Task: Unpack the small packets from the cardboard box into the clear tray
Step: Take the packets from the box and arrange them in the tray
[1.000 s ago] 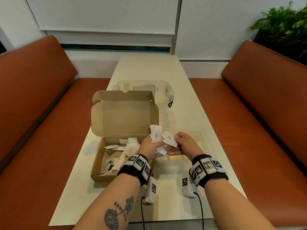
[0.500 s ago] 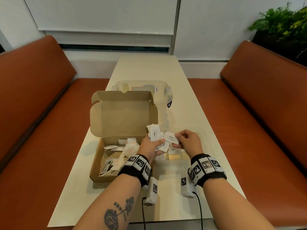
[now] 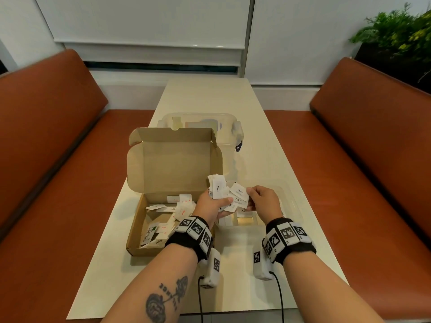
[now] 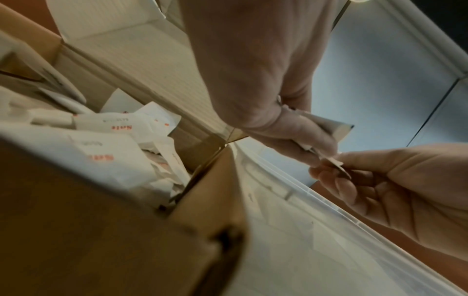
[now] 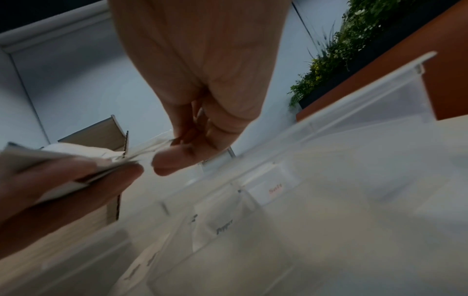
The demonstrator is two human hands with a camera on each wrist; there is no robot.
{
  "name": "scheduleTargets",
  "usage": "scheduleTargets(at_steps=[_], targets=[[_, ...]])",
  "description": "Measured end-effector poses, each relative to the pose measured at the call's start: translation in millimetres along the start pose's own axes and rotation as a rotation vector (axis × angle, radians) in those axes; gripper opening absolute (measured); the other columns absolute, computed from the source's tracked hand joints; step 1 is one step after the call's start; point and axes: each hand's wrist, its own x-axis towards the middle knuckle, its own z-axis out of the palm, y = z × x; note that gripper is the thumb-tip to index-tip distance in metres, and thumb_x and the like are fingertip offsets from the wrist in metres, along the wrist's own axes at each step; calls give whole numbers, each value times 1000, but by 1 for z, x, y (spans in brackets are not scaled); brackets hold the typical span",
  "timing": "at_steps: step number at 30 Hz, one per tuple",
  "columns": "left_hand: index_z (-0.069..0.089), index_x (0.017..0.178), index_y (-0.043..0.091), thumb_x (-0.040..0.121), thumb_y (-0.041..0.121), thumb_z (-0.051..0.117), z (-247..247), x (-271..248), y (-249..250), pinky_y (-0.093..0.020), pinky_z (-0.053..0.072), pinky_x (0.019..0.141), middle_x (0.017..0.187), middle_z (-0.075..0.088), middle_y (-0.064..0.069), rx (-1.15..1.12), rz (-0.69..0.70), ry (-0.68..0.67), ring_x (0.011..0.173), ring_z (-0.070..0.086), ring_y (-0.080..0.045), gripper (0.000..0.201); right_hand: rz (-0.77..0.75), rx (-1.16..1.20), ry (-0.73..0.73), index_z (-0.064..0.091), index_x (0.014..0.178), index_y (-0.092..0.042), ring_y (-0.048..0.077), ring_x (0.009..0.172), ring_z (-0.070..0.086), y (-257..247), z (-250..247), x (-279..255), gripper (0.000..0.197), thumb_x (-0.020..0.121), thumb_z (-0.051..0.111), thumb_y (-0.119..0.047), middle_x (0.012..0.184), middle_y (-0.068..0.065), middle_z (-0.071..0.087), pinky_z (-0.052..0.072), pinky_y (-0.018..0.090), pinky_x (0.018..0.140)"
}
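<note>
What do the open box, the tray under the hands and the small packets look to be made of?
Box: brown corrugated cardboard, matte; fluted cut edges show in the right wrist view. Tray: clear, glossy, probably rigid plastic; the table shows through its walls. Packets: white matte paper by the look, printed "Pepper", creased; any inner lining cannot be seen.

We sit in what looks like a café or canteen booth. A long cream table (image 3: 210, 101) runs away from us between two padded orange-brown benches, the left bench (image 3: 46, 136) and the right bench (image 3: 373, 136), each with a tall backrest. At the table's far edge a pale wall carries drawn white roller blinds (image 3: 149, 22). Behind the right bench a dark planter of green foliage (image 3: 396, 36) fills the corner, seen also from the right wrist.
</note>
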Motion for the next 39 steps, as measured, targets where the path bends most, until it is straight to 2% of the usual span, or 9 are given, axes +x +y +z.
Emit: scheduleTargets(at_steps=[3,6,10,13,19,24,28,36,39], targets=[[55,122,2,81,-10,65,-3,1,-1,-30,60,63,112,67,-14,14,-7,25,94,69,-26,44,-13,-27,75,65,77,-8,12,50,60,3,-5,3,24,95,53,-17,63,5,65,54,21,54],[55,121,4,81,-10,65,-11,2,-5,-32,60,65,113,66,-15,7,-11,62,96,68,-29,44,8,-60,120,65,79,-4,13,54,63,6,-15,6,19,94,55,-11,71,7,66,52,16,50],[56,118,8,82,-9,65,-19,1,-8,-32,61,65,111,67,-13,-42,-15,59,95,69,-28,41,-23,-190,54,66,80,-3,19,70,65,11,-23,6,13,90,57,-2,81,9,66,56,23,59],[57,117,10,82,-9,65,-18,1,-8,-33,61,67,110,67,-12,-44,-16,54,95,69,-27,40,-108,-428,-25,69,82,-9,13,72,59,11,-21,6,12,86,60,-2,78,1,64,45,14,63],[56,115,13,83,-8,64,-17,1,-7,-34,61,69,111,67,-12,-5,-28,57,96,68,-27,40,-187,-495,-132,65,78,-12,25,78,64,7,-11,7,23,79,56,9,84,11,67,56,34,76],[55,115,16,84,-8,64,-18,0,-6,-34,60,70,114,66,-12,26,-20,47,99,67,-28,40,-242,-612,-117,67,82,-13,15,80,57,10,-8,9,17,79,61,2,82,1,66,47,26,75],[55,113,17,84,-7,64,-18,-1,-6,-35,60,71,116,65,-13,36,-20,40,101,67,-29,39,-231,-701,-176,65,84,-9,15,75,52,9,-10,10,18,77,59,6,77,-1,57,40,22,67],[55,116,15,84,-7,64,-17,0,-4,-36,60,72,117,64,-13,70,-19,32,101,67,-29,40,-258,-848,-192,68,101,-9,20,98,57,12,-7,15,20,87,56,-3,102,7,66,38,20,77],[55,117,14,84,-7,64,-17,-1,-4,-35,60,71,115,65,-12,72,-17,27,99,67,-28,40,-236,-874,-231,66,104,-10,17,91,55,15,-6,14,21,83,65,-7,103,6,64,38,19,76]])
